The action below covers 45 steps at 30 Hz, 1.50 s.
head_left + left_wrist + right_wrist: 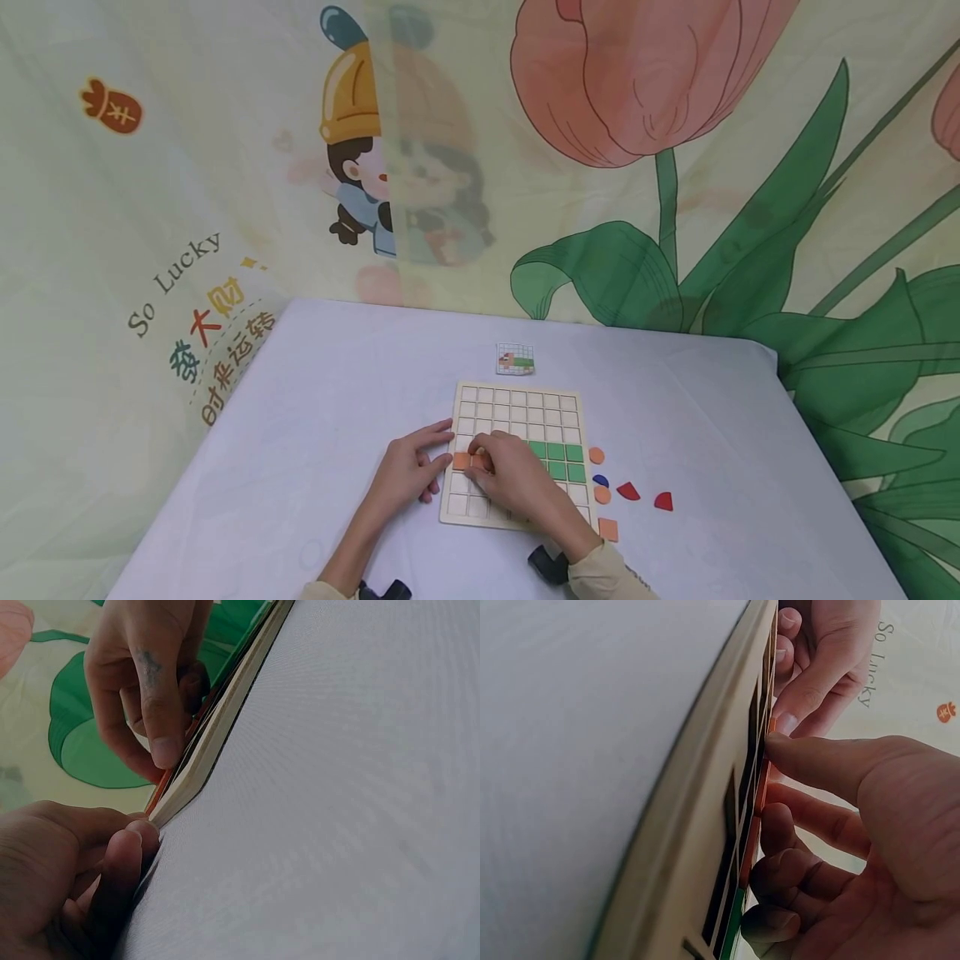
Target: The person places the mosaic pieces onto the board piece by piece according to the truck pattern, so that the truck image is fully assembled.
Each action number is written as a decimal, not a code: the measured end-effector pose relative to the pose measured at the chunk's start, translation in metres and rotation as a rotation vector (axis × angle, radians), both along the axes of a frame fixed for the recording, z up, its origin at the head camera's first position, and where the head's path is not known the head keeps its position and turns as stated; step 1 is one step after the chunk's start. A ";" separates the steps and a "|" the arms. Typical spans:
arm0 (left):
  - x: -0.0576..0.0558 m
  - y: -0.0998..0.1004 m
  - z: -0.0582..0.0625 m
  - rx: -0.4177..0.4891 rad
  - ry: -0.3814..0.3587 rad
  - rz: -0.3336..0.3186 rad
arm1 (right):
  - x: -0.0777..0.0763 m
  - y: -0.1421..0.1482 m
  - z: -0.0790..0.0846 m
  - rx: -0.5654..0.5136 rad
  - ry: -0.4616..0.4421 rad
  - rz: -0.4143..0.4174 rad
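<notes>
A wooden grid board (487,412) lies on the white table, with green square tiles (556,452) in its right half and orange square tiles in the same band to the left. My right hand (521,482) is over the board, thumb and index finger pinching an orange tile (477,461) in the grid. Beside it, another orange tile (461,461) sits at the left edge. My left hand (405,471) rests at the board's left side, index finger extended and thumb tip right at the edge. The right hand covers the middle cells.
A small picture card (515,359) lies behind the board. Along its right side are orange discs (596,456), a blue piece (601,481), red quarter-circle pieces (628,492) and an orange square (608,529). A printed curtain (450,167) hangs behind the table.
</notes>
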<state>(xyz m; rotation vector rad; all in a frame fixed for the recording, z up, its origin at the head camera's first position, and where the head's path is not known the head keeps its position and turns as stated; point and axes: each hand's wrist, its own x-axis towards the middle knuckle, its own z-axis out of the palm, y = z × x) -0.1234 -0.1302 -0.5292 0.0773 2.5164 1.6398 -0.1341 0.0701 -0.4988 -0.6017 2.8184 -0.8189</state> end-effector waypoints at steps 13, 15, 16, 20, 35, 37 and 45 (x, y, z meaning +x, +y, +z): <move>0.000 0.000 -0.001 -0.002 0.006 0.001 | 0.001 0.007 0.000 -0.029 0.009 0.002; -0.001 0.000 -0.001 -0.001 0.008 0.002 | 0.002 0.011 0.000 -0.042 0.002 -0.003; -0.001 0.000 -0.001 -0.001 0.008 0.002 | 0.002 0.013 0.001 -0.047 -0.001 -0.007; -0.001 0.001 -0.001 -0.003 0.008 0.007 | 0.007 0.025 0.001 -0.046 -0.011 -0.037; 0.001 0.002 0.000 -0.009 0.017 0.023 | 0.028 0.080 0.003 -0.029 0.073 -0.166; 0.001 0.002 0.000 -0.013 0.017 0.024 | 0.031 0.088 0.004 -0.042 0.074 -0.166; 0.002 0.003 0.001 -0.011 0.008 0.021 | 0.042 0.123 0.005 -0.049 0.086 -0.146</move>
